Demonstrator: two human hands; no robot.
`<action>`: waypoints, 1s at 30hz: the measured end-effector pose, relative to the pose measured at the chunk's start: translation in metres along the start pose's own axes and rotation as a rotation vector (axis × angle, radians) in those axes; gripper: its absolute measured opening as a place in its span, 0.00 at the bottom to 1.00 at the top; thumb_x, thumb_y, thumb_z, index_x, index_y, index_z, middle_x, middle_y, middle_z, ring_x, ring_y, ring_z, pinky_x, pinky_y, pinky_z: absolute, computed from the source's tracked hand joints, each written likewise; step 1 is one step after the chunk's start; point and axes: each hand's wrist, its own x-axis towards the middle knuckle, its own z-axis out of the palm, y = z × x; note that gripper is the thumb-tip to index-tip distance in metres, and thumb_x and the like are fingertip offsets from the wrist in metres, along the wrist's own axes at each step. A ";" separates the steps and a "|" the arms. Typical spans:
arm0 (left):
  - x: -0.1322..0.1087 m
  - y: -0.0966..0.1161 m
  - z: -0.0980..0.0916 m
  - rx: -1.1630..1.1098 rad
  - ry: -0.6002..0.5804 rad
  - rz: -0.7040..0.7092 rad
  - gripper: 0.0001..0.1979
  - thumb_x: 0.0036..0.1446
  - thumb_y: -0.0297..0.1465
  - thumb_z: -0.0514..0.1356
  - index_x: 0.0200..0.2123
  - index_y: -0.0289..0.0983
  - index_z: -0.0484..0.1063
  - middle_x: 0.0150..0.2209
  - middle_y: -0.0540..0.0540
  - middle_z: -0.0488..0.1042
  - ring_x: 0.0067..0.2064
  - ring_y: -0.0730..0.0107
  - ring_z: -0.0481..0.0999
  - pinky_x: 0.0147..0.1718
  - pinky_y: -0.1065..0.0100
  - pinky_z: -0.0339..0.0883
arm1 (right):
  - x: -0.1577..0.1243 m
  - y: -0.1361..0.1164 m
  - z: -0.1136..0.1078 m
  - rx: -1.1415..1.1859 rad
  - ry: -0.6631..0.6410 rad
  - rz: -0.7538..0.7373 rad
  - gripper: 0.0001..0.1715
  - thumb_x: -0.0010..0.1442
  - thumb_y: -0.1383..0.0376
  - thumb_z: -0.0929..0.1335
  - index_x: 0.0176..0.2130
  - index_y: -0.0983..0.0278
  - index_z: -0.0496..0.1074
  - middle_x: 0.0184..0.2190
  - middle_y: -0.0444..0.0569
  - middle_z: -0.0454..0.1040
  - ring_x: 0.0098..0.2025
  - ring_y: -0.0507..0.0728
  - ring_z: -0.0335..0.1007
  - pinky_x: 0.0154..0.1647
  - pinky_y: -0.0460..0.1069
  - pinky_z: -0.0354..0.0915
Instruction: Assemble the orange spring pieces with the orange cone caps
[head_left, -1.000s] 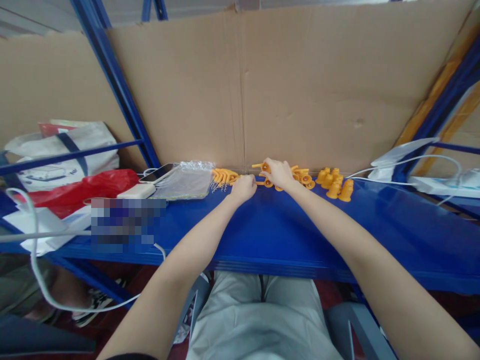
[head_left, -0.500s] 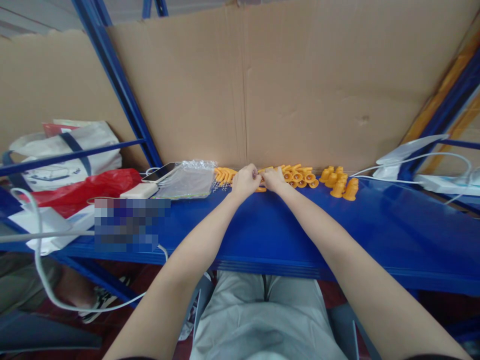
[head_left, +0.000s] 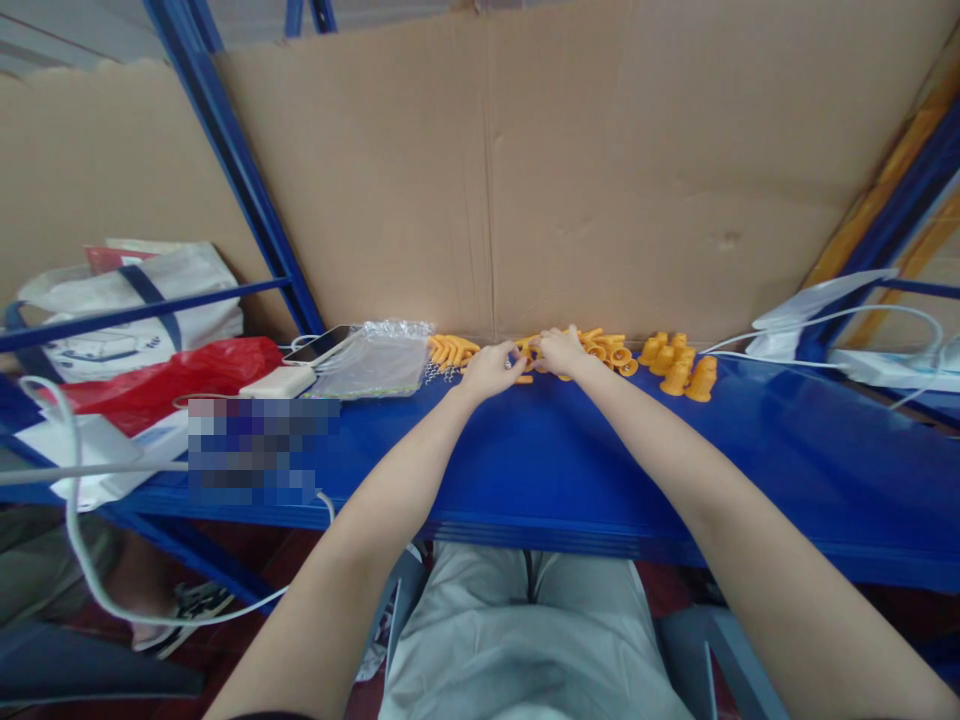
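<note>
Both hands work at the back of the blue table, among yellow plastic pieces. My left hand (head_left: 491, 370) is closed, thumb and fingers curled around a small dark item too small to name. Just to its right, my right hand (head_left: 561, 352) bends its fingers down onto the yellow funnel-ended pieces (head_left: 619, 357); its fingertips are partly hidden, and what they grip cannot be made out. Left of the hands lie curved yellow pieces (head_left: 450, 350), with small metal springs (head_left: 442, 375) in front of them. Several yellow bell-shaped pieces (head_left: 677, 372) stand to the right.
A clear plastic bag (head_left: 375, 365), a phone (head_left: 321, 345) and a white block (head_left: 279, 381) lie to the left. Farther left are a red plastic bag (head_left: 187, 375) and white cables. Cardboard (head_left: 600, 180) rises behind the blue table (head_left: 525, 460).
My right hand has moved a little right and away from me, over the funnel-ended pieces. My left hand has lowered slightly and its fingers have loosened a bit.
</note>
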 end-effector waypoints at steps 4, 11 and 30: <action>0.001 -0.004 0.002 0.043 -0.057 0.060 0.15 0.64 0.42 0.58 0.37 0.38 0.78 0.36 0.45 0.81 0.41 0.61 0.80 0.42 0.66 0.71 | -0.013 0.028 -0.013 0.070 0.061 0.029 0.26 0.66 0.63 0.66 0.61 0.65 0.72 0.60 0.63 0.72 0.63 0.70 0.64 0.62 0.67 0.54; 0.000 -0.008 0.005 0.126 -0.124 0.146 0.19 0.62 0.46 0.59 0.43 0.37 0.80 0.47 0.40 0.80 0.51 0.55 0.78 0.52 0.61 0.70 | -0.062 0.083 -0.021 0.177 0.163 0.150 0.27 0.64 0.58 0.65 0.60 0.61 0.74 0.58 0.58 0.75 0.61 0.70 0.68 0.60 0.68 0.59; 0.000 -0.005 0.006 0.154 -0.287 0.092 0.20 0.60 0.37 0.62 0.54 0.40 0.76 0.48 0.43 0.82 0.51 0.53 0.81 0.50 0.62 0.71 | -0.100 0.163 0.004 0.033 -0.045 0.550 0.15 0.58 0.60 0.71 0.43 0.64 0.81 0.44 0.62 0.81 0.48 0.67 0.79 0.45 0.58 0.72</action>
